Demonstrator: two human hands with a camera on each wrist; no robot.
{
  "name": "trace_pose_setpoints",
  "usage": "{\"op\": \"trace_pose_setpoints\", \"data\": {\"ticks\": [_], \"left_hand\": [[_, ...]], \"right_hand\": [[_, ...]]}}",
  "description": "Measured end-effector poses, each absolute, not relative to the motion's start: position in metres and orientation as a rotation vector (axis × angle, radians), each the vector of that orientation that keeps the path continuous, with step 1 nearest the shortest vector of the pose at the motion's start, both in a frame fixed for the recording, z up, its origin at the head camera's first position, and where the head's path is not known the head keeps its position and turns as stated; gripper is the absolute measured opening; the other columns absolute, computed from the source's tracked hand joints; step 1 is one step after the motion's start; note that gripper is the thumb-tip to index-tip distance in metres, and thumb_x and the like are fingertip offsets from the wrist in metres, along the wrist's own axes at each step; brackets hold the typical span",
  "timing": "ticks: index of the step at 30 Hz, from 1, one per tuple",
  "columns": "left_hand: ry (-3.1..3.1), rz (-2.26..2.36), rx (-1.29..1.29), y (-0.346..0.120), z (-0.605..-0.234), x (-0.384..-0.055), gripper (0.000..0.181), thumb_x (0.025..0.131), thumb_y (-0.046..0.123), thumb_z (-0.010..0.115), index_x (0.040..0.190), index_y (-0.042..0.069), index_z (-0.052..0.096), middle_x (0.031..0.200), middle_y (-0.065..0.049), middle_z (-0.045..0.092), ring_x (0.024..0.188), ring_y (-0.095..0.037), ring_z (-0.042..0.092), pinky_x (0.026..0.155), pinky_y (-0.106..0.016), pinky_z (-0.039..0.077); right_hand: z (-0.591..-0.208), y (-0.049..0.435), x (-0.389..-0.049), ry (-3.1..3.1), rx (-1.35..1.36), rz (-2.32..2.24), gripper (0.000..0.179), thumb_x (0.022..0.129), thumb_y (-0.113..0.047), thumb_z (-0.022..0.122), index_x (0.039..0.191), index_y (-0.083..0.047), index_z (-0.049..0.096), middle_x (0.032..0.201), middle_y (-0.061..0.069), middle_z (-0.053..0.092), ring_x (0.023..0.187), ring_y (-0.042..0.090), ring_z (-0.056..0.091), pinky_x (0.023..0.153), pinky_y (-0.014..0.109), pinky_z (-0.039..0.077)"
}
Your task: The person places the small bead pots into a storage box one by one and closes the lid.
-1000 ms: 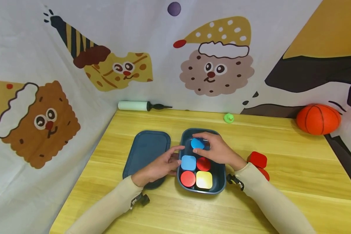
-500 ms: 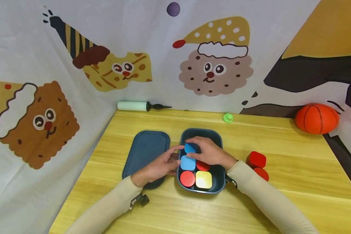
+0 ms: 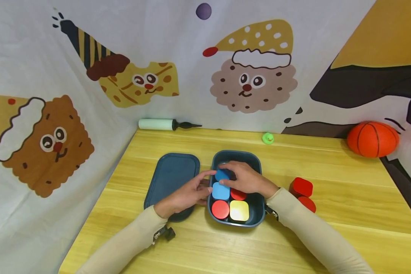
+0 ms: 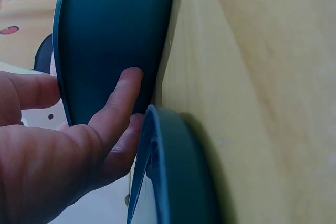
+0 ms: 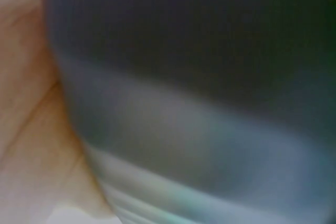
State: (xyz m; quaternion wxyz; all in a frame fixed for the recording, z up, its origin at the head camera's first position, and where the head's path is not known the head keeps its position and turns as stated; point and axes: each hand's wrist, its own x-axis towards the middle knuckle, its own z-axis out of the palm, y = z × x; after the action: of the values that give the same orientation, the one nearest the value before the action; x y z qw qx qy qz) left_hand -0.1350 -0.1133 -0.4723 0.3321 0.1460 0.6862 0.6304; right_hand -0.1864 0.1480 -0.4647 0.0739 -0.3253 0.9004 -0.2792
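A dark blue box (image 3: pixel 259 222) stands on the table with several coloured blocks in it. My right hand (image 3: pixel 244 178) reaches into its far half, thumb and fingers pinching a blue round block (image 3: pixel 221 175). Just below that sit a light blue square block (image 3: pixel 220 191) and a partly covered red round block (image 3: pixel 238 195). A red round block (image 3: pixel 220 209) and a yellow square block (image 3: pixel 239 211) fill the near end. My left hand (image 3: pixel 188 195) rests against the box's left side, fingers nearly straight on the outer wall (image 4: pixel 105 35) and rim.
Left of the box lies its dark blue lid (image 3: pixel 171 175), partly under my left hand. Two red blocks, one square (image 3: pixel 302 186) and one round (image 3: pixel 307 204), stand to the right. Farther back are a hand pump (image 3: pixel 157 124), a green duck (image 3: pixel 268 138) and an orange ball (image 3: pixel 373 139).
My right hand has moved left and slightly nearer with the blue round block, which went from tilted in the box's far middle to beside the light blue square block. My left hand stays put.
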Motion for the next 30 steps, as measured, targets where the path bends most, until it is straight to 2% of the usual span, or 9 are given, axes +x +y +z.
{"op": "trace_pose_setpoints", "data": {"ticks": [6, 10, 14, 20, 26, 30], "left_hand": [[1.793, 1.650, 0.388, -0.112, -0.473, -0.137, 0.060, 0.113, 0.020, 0.051, 0.167, 0.029, 0.027, 0.159, -0.021, 0.043, 0.137, -0.033, 0.057, 0.100, -0.050, 0.058], [1.803, 1.650, 0.378, -0.111, -0.473, -0.135, 0.060, 0.113, 0.019, 0.051, 0.167, 0.029, 0.028, 0.158, -0.021, 0.044, 0.135, -0.032, 0.058, 0.099, -0.049, 0.059], [1.832, 1.675, 0.352, -0.112, -0.474, -0.131, 0.058, 0.112, 0.020, 0.053, 0.166, 0.027, 0.031, 0.157, -0.022, 0.045, 0.131, -0.031, 0.060, 0.095, -0.045, 0.061], [1.835, 1.730, 0.294, -0.112, -0.479, -0.123, 0.060, 0.109, 0.016, 0.060, 0.164, 0.026, 0.038, 0.157, -0.022, 0.045, 0.131, -0.029, 0.061, 0.091, -0.041, 0.062], [1.829, 1.753, 0.333, -0.110, -0.478, -0.120, 0.065, 0.107, 0.013, 0.063, 0.165, 0.024, 0.036, 0.158, -0.023, 0.045, 0.135, -0.031, 0.060, 0.093, -0.042, 0.062], [1.841, 1.744, 0.339, -0.109, -0.475, -0.121, 0.066, 0.107, 0.013, 0.064, 0.166, 0.022, 0.035, 0.159, -0.023, 0.044, 0.137, -0.034, 0.059, 0.093, -0.044, 0.063]], "right_hand": [[-0.458, 0.152, -0.183, 2.743, -0.972, -0.966, 0.047, 0.096, -0.034, 0.080, 0.137, -0.013, 0.070, 0.134, 0.004, 0.070, 0.114, 0.021, 0.070, 0.096, 0.043, 0.062], [-0.451, 0.157, -0.177, 2.742, -0.989, -1.097, 0.044, 0.097, -0.031, 0.080, 0.135, -0.011, 0.071, 0.132, 0.005, 0.070, 0.106, 0.025, 0.075, 0.088, 0.041, 0.065], [-0.442, 0.164, -0.168, 2.728, -1.011, -1.219, 0.039, 0.098, -0.026, 0.078, 0.133, -0.010, 0.071, 0.132, 0.007, 0.071, 0.108, 0.030, 0.074, 0.087, 0.042, 0.065], [-0.440, 0.187, -0.144, 2.716, -0.974, -1.379, 0.029, 0.097, -0.017, 0.078, 0.126, -0.014, 0.073, 0.126, 0.011, 0.073, 0.110, 0.031, 0.071, 0.083, 0.035, 0.065], [-0.441, 0.218, -0.126, 2.835, -0.840, -1.393, 0.027, 0.096, -0.011, 0.079, 0.120, -0.023, 0.075, 0.119, -0.001, 0.074, 0.101, 0.012, 0.070, 0.081, 0.030, 0.064], [-0.439, 0.236, -0.120, 2.902, -0.800, -1.375, 0.027, 0.096, -0.011, 0.078, 0.120, -0.023, 0.075, 0.118, 0.000, 0.075, 0.099, 0.006, 0.068, 0.080, 0.027, 0.063]]}}
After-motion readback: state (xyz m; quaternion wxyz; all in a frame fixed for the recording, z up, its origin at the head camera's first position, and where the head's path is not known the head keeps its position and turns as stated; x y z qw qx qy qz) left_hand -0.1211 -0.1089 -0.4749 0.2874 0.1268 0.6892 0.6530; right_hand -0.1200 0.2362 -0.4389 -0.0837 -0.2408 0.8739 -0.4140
